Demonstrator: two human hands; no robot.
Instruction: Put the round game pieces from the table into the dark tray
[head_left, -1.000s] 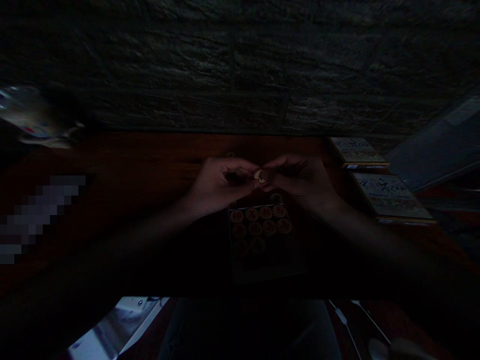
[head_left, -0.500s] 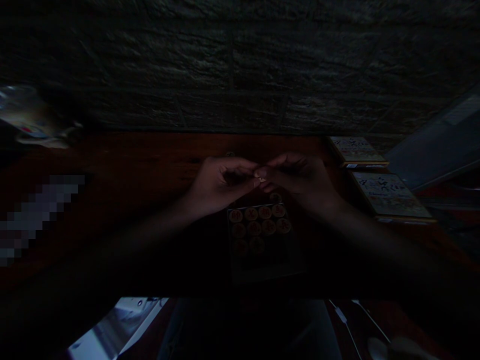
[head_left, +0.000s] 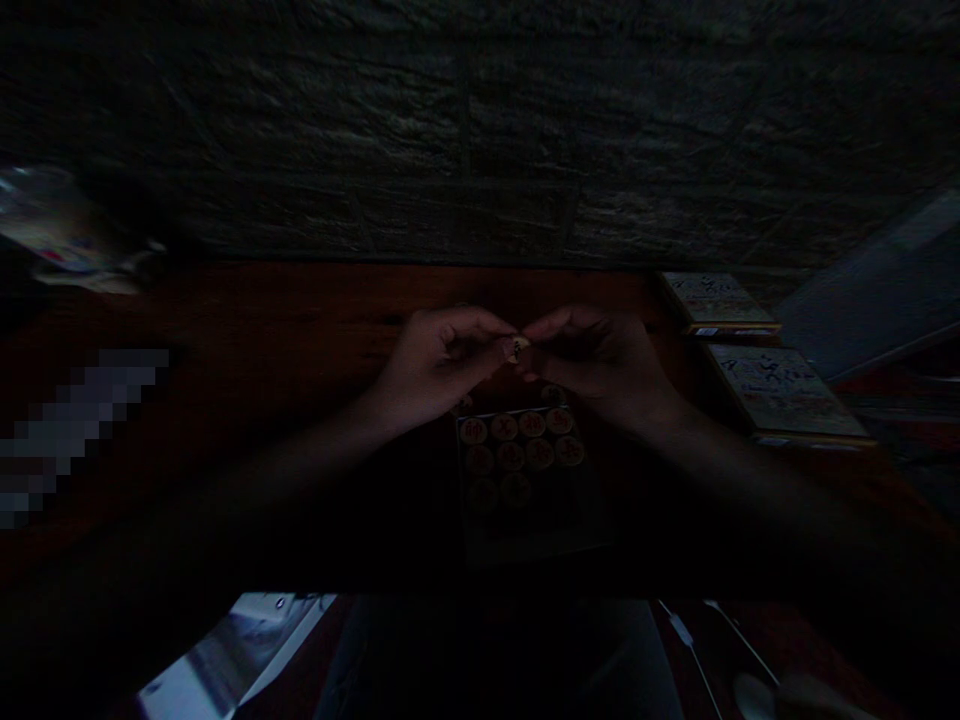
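Between the fingertips of my left hand (head_left: 442, 358) and my right hand (head_left: 600, 360) is a small round game piece (head_left: 517, 349) with a dark character on it. Both hands pinch it, above the far edge of a shallow box (head_left: 555, 545). Rows of round pieces (head_left: 506, 427) with red characters lie in the box, its near part in deep shadow. One loose piece (head_left: 553, 393) lies beyond the box, under my right hand. Another loose piece (head_left: 462, 404) shows partly below my left hand.
Two flat printed boxes (head_left: 712, 300) (head_left: 791, 390) lie at the right of the brown table (head_left: 285, 310). A container (head_left: 60, 235) stands at the far left, and a stone wall rises behind. White cables (head_left: 697, 655) hang at the lower right.
The held piece has turned, so its marked face now shows. My left fingers have shifted slightly, and the loose piece below my left hand has come into clearer view.
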